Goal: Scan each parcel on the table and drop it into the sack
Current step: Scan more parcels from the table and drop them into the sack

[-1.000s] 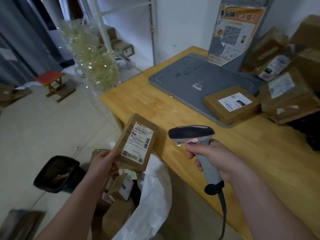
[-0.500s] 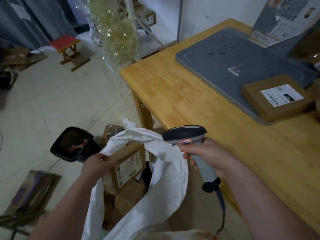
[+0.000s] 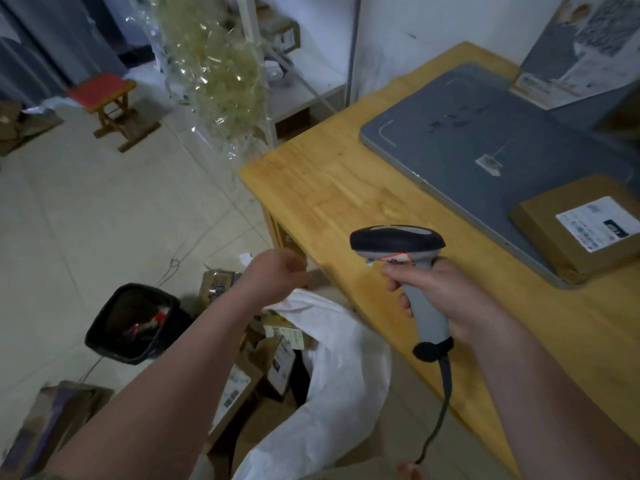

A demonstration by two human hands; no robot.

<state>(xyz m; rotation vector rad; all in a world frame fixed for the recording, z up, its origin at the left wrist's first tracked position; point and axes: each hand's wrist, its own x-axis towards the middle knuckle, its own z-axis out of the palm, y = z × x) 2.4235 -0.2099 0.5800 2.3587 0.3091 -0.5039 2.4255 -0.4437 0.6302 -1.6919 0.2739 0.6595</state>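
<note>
Left grip empty over the sack, next parcel off to the right on the table.

My left grip (image 3: 277, 277) hangs just above the mouth of the white sack (image 3: 346, 344), fingers loosely curled on nothing I can see, though blur smears them. My right grip (image 3: 446, 299) is wrapped round the scanner (image 3: 396, 240) handle. The 1 parcel (image 3: 561, 233) in view lies label up on the grey mat (image 3: 467, 133) on the table (image 3: 329, 202), forward and right of the scanner and nearer the right grip. The frame edge cuts off its far end, so I cannot tell its long axis.

The wooden table (image 3: 329, 202) bears a grey pad (image 3: 485, 133) beyond the fingers (image 3: 393, 276) of the right hand (image 3: 450, 299); a brown labelled parcel (image 3: 554, 244) lies on the pad's near corner, right of those fingers.
</note>
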